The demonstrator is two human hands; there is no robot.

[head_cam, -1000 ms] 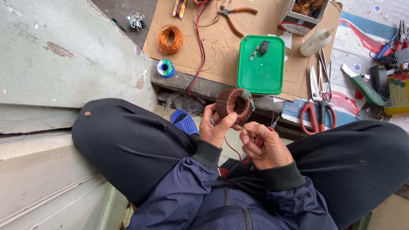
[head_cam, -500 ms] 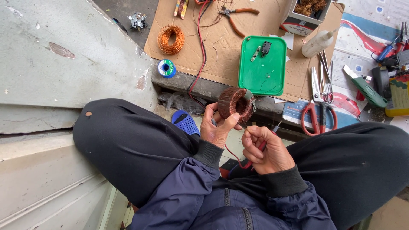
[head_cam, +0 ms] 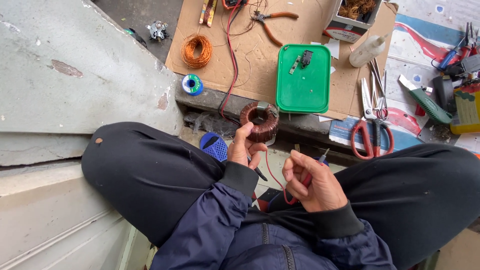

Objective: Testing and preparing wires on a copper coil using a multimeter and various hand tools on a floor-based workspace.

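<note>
The left hand (head_cam: 246, 147) holds a round brown wire coil (head_cam: 259, 121) with its fingers closed around the bottom of the coil. A thin black stick pokes out under this hand. The right hand (head_cam: 311, 182) is closed on a red probe (head_cam: 314, 170) with a thin metal tip. A moment ago the two hands were close together, with the right hand up near the coil. Now the right hand has moved away to the right and a bit down, so the hands are apart. The coil sits a little higher than before, in front of the person's crossed legs.

A thin red wire (head_cam: 272, 175) runs between the hands. Just behind the coil lies a green lid (head_cam: 303, 80) on a sheet of cardboard (head_cam: 250, 55). On the cardboard there are also an orange wire ring (head_cam: 196, 50) and pliers (head_cam: 272, 22). A small blue and green spool (head_cam: 192, 84) lies at the cardboard's edge. Red scissors (head_cam: 372, 125) lie to the right, and a white bottle (head_cam: 367, 50) is near them. A blue thing (head_cam: 215, 146) peeks out beside the left knee. Nothing blocks the coil.
</note>
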